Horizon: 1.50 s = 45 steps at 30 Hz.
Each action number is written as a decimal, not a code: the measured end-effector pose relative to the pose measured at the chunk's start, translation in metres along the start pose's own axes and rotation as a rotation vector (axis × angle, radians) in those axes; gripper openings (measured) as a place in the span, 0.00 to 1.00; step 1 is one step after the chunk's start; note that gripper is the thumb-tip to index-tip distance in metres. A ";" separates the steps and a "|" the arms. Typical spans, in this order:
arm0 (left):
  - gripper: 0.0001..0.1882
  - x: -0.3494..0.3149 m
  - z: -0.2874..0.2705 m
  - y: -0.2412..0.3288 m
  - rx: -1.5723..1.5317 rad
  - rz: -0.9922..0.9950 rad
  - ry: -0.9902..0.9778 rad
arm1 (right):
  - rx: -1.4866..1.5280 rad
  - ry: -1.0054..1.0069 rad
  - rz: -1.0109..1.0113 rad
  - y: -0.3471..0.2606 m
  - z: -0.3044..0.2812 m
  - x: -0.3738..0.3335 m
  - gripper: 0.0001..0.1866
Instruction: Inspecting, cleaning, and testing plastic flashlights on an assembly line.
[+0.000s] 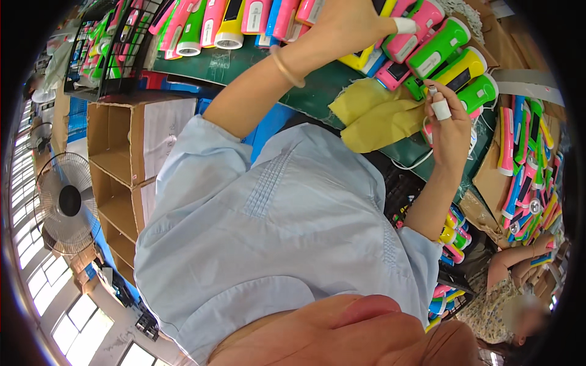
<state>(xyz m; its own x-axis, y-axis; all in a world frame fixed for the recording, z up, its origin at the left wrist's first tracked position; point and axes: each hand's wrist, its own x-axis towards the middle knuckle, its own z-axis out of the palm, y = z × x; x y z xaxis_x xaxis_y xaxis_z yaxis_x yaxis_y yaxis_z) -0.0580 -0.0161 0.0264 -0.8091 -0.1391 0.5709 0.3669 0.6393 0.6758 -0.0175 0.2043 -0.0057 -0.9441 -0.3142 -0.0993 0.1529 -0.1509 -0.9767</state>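
Note:
My left hand [348,27] reaches over a row of flashlights at the top edge. Its thumb, wrapped in white tape, stretches across a yellow flashlight [366,60]; the other fingers are out of frame, so any grip is hidden. Farther right, my right hand [450,125] is closed in a pinch on a small silver piece [433,89], too small to name. White wrapping shows on that hand as well. Green flashlights [438,47] and a pink one [392,74] lie just beyond it. Beside it, a yellow cloth [384,119] is spread on the green table [213,67].
A black wire basket [116,73] of flashlights stands at the left, above cardboard compartments [113,143]. A standing fan [69,201] is farther left. A white cable [415,165] hangs near my right wrist. At the right are heaped flashlights [531,165] and a co-worker [491,305].

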 end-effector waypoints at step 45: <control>0.20 -0.052 -0.012 0.005 -1.169 -0.645 -0.379 | -0.421 -0.068 -0.023 0.005 0.024 -0.005 0.13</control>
<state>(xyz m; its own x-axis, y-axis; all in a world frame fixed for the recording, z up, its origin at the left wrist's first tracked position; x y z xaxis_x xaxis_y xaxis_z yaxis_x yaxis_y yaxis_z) -0.0086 -0.0152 0.0058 -0.9857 0.1670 -0.0209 -0.1002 -0.4827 0.8700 -0.0047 0.1825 -0.0056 -0.9223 -0.3787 -0.0779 -0.0134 0.2328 -0.9724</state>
